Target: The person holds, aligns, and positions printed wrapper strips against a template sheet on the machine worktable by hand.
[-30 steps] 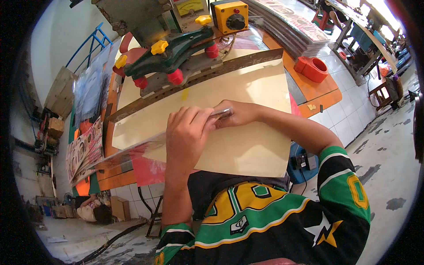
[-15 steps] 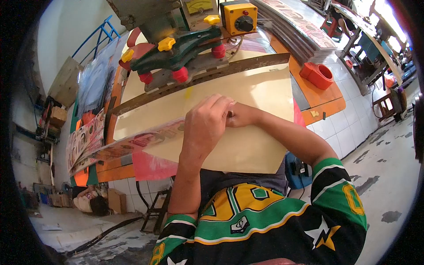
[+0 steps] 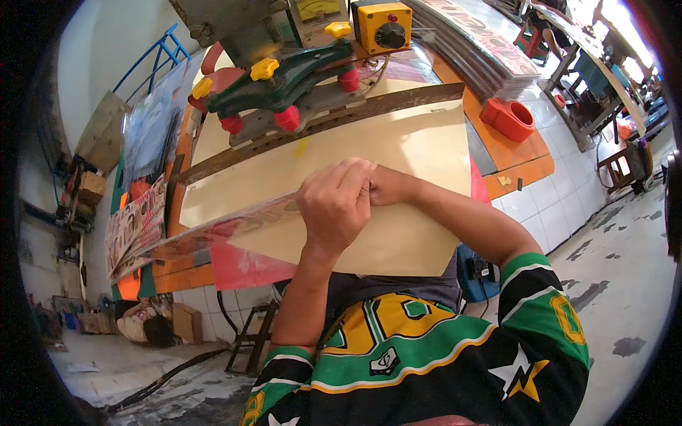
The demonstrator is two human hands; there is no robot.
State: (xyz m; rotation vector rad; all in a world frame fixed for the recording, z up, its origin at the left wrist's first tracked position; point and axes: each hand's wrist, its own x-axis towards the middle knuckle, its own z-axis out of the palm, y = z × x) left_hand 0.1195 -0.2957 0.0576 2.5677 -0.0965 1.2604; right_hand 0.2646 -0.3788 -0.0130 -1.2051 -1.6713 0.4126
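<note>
A long printed plastic sheet (image 3: 231,226), standing nearly on edge, runs from the left side of the table up to my hands. My left hand (image 3: 337,202) is closed around its right end. Pressed against it, my right hand (image 3: 387,186) is closed too, with its fingertips mostly hidden behind the left one. Under both hands lies a cream board (image 3: 405,241). Beyond them is a press with a green bracket (image 3: 284,82), yellow knobs, red fittings and a long metal bar (image 3: 419,96).
A red holder (image 3: 508,119) sits on the orange table edge (image 3: 522,170). Stacked printed sheets (image 3: 483,42) are at the back right, a yellow control box (image 3: 382,27) at the back, and more printed sheets (image 3: 135,227) at the left. Another person (image 3: 145,323) is at the lower left.
Since one second ago, my left hand has shifted right and come over the fingers of my right hand. The sheet's gripped end, visible earlier, is now hidden. The camera view has also moved slightly.
</note>
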